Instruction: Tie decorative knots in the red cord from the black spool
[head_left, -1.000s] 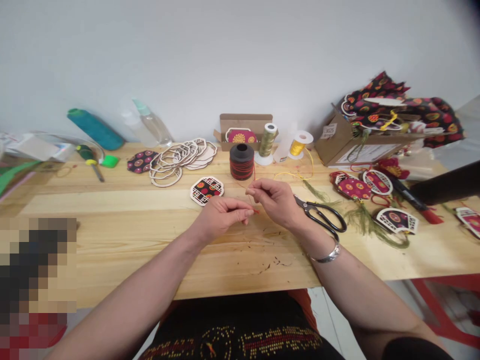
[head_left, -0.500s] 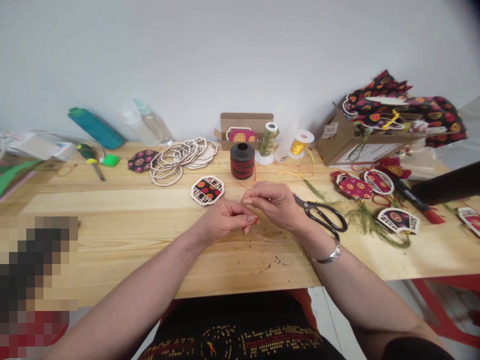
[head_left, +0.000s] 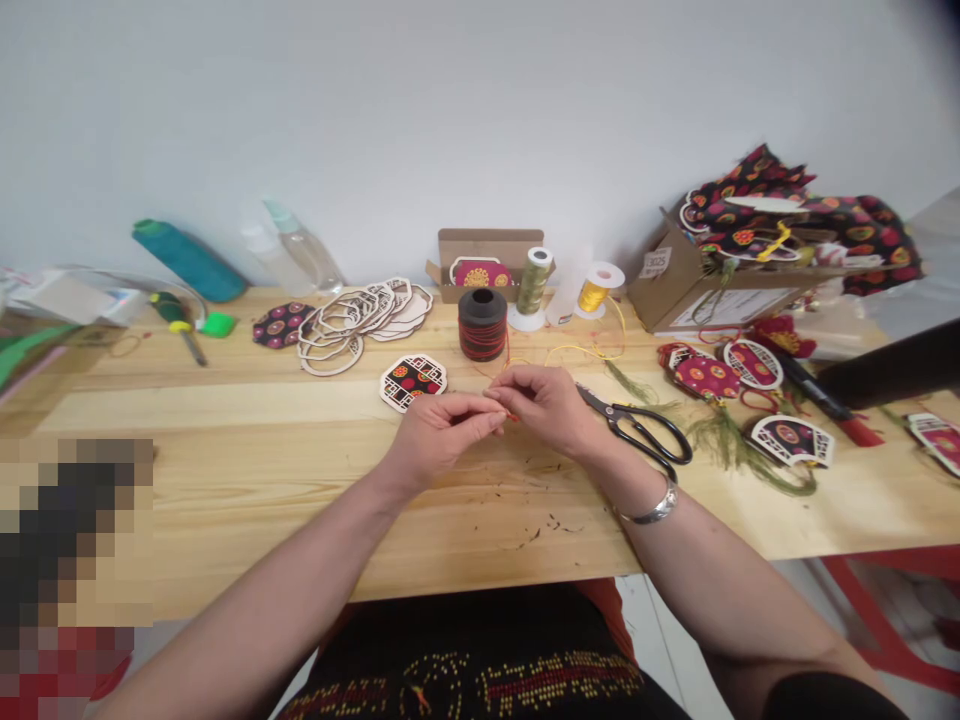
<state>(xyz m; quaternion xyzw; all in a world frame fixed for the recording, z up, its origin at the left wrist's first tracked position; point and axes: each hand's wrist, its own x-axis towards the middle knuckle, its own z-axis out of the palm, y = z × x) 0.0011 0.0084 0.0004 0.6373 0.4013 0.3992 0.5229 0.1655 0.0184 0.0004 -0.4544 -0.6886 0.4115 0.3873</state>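
My left hand [head_left: 439, 437] and my right hand [head_left: 546, 408] meet over the middle of the wooden table. Each is closed in a pinch, thumb against fingertips. A small bit of red cord [head_left: 512, 416] shows between their fingertips; most of it is hidden by the fingers. Just behind my left hand lies an octagonal patterned ornament [head_left: 412, 380] with a pale wooden frame. A dark spool of red cord [head_left: 482, 325] stands beyond my hands. To the right of my right hand rest black-handled scissors [head_left: 646, 432].
Pale wooden frames [head_left: 352, 325] lie in a pile at the back left. Yellow thread [head_left: 592, 293] and green thread [head_left: 534, 285] stand on spools near the wall. Finished tasselled ornaments [head_left: 789, 440] and a cardboard box [head_left: 712, 290] of fabric occupy the right.
My left hand has risen slightly and its fingers have drawn together, its fingertips now close to my right hand's. The red bit has moved up with them. The right hand stays nearly in place.
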